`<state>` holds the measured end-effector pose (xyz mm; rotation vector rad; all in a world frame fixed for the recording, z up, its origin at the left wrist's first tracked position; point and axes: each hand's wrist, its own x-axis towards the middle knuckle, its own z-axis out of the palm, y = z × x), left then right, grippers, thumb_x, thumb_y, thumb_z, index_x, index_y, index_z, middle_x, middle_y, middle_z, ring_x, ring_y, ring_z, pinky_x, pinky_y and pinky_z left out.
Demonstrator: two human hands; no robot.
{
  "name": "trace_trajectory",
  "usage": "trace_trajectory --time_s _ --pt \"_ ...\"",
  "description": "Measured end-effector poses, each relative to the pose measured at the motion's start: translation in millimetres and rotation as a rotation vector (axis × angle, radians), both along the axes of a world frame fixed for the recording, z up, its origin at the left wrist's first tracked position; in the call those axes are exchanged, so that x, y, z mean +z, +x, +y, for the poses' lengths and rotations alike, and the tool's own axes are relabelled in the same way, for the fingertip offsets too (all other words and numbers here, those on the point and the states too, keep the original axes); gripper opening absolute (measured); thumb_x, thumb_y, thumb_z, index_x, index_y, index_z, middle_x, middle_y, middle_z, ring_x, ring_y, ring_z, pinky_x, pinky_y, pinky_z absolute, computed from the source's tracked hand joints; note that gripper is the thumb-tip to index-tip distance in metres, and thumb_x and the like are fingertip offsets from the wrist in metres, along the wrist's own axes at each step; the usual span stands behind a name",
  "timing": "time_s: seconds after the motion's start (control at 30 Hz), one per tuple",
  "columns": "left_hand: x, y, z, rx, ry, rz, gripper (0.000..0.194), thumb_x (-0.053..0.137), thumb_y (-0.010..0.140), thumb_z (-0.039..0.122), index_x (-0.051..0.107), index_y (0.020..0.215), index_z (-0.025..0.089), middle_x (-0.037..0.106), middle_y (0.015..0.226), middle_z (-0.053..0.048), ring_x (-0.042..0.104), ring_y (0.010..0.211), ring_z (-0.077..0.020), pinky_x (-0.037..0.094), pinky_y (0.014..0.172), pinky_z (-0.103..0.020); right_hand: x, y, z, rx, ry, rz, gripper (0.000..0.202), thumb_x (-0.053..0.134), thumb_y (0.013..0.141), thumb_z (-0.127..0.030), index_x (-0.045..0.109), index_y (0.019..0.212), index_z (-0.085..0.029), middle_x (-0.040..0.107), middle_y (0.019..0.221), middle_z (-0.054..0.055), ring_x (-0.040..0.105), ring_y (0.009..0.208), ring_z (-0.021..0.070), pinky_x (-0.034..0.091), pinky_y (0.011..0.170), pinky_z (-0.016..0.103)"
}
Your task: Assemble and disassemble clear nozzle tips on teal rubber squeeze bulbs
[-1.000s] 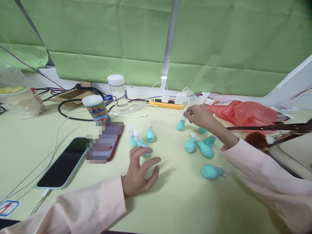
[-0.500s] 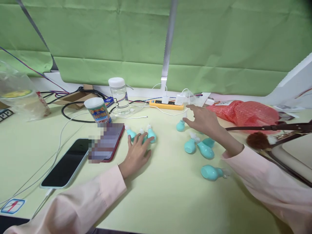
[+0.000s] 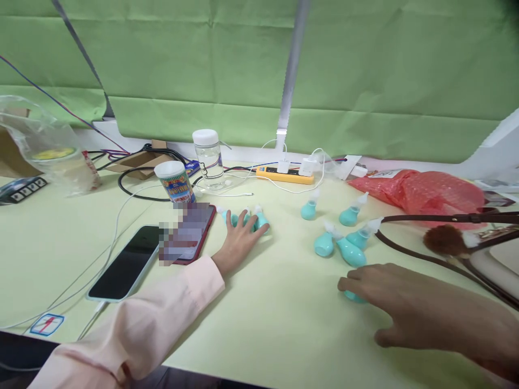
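My left hand [image 3: 237, 243] lies with fingers spread over several teal bulb syringes [image 3: 263, 221] that have clear tips; the fingers partly cover them. At the right, my right hand [image 3: 399, 302] hovers low with its thumb apart from the fingers. Beneath its fingertips a teal bulb syringe [image 3: 354, 296] shows only in part, and whether they touch is unclear. More teal bulb syringes [image 3: 352, 253] lie clustered just beyond that hand. Farther back, one bulb syringe [image 3: 308, 210] stands upright and another bulb syringe [image 3: 348, 216] tilts to the right.
Two phones, one black-screened [image 3: 125, 265] and one red-edged [image 3: 205, 232], lie left of my left hand. Behind are a printed cup [image 3: 176, 183], a clear bottle [image 3: 208, 167] and a yellow power strip [image 3: 284, 176]. Red bubble wrap [image 3: 430, 189] and a strapped bag [image 3: 492, 259] occupy the right.
My right hand has moved from the back bulb syringes toward me, over the nearest one at the right. The left hand stays over its group. The view has shifted slightly left.
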<state>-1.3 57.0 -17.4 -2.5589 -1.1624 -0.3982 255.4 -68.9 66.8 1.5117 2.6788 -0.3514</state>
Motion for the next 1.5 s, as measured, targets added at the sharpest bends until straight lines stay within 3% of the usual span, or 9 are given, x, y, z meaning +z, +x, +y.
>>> trace_trajectory --time_s 0.13,0.3,0.47,0.6,0.73,0.87,1.0,1.2,1.5 --pt "2.8 2 -2 0.004 0.142 -0.003 0.031 0.036 0.082 0.008 0.049 0.103 0.027 0.05 0.112 -0.01 0.035 0.112 -0.0341 0.017 0.083 -0.068 -17.7 6 1 0.007 -0.016 -0.153 0.053 0.056 0.052 -0.009 0.051 0.102 -0.025 0.054 0.1 0.007 0.055 0.072 0.0243 0.042 0.054 0.032" --pt "3.8 3 0 -0.07 0.148 0.047 0.028 0.034 0.082 0.007 0.05 0.1 0.021 0.05 0.111 -0.012 0.038 0.111 -0.0322 0.021 0.086 -0.062 -37.4 4 17 0.001 0.199 -0.253 0.034 0.045 0.055 -0.005 0.053 0.084 -0.022 0.05 0.101 0.009 0.052 0.056 0.0184 0.035 0.045 0.029" --pt "8.4 1 -4 -0.102 0.055 -0.08 0.032 0.042 0.079 0.016 0.045 0.11 0.022 0.039 0.124 -0.014 0.032 0.114 -0.0355 0.02 0.087 -0.062 -30.2 -1 27 0.045 0.287 -0.269 0.026 0.041 0.059 -0.003 0.053 0.075 -0.02 0.054 0.086 0.008 0.047 0.045 0.0139 0.03 0.04 0.027" --pt "13.9 2 -29 -0.314 -0.054 -0.345 0.032 0.044 0.079 0.02 0.042 0.111 0.018 0.042 0.12 -0.015 0.037 0.111 -0.0294 0.028 0.09 -0.05 -5.9 -8 21 0.105 0.363 0.078 0.035 0.05 0.068 -0.019 0.049 0.103 -0.025 0.052 0.092 0.006 0.047 0.05 0.0111 0.041 0.047 0.028" --pt "18.6 7 -59 -0.51 -0.49 -0.608 0.048 0.047 0.076 0.028 0.03 0.119 0.016 0.044 0.116 -0.013 0.041 0.107 -0.0214 0.037 0.088 -0.036 -13.1 -29 18 0.008 0.497 0.659 0.041 0.061 0.063 -0.02 0.049 0.101 -0.031 0.048 0.086 0.003 0.05 0.058 0.0121 0.043 0.045 0.025" --pt "19.5 12 -68 -0.41 -0.787 -0.617 0.033 0.041 0.082 0.033 0.041 0.111 0.017 0.055 0.099 -0.006 0.051 0.088 -0.017 0.042 0.077 -0.029 -54.2 -52 25 -0.238 0.24 1.154 0.02 0.059 0.067 -0.022 0.051 0.085 -0.025 0.042 0.08 0.002 0.049 0.056 0.0121 0.043 0.039 0.025" --pt "15.6 14 -64 -0.272 -0.764 -0.579 0.023 0.037 0.084 0.032 0.05 0.094 0.016 0.057 0.084 -0.004 0.052 0.077 -0.0158 0.041 0.068 -0.026 -77.2 -61 29 -0.325 -0.049 1.258 0.02 0.053 0.073 -0.029 0.044 0.091 -0.024 0.045 0.092 0.004 0.051 0.055 0.0113 0.047 0.043 0.028" --pt "8.4 11 -68 -0.391 -0.651 -0.422 0.023 0.034 0.085 0.031 0.05 0.088 0.014 0.058 0.08 -0.005 0.052 0.073 -0.0163 0.04 0.064 -0.026 -68.0 -66 30 -0.192 0.0 0.893 0.023 0.066 0.06 -0.033 0.054 0.076 -0.022 0.059 0.068 0.001 0.054 0.063 0.0168 0.044 0.057 0.029" --pt "14.9 9 -72 -0.416 -0.733 -0.694 0.019 0.036 0.085 0.026 0.05 0.089 0.015 0.057 0.076 -0.003 0.051 0.068 -0.0131 0.039 0.062 -0.022 -39.7 -60 62 -0.219 -0.623 0.976 0.023 0.065 0.061 -0.034 0.055 0.067 -0.015 0.048 0.047 -0.005 0.04 0.035 0.0053 0.031 0.032 0.017"
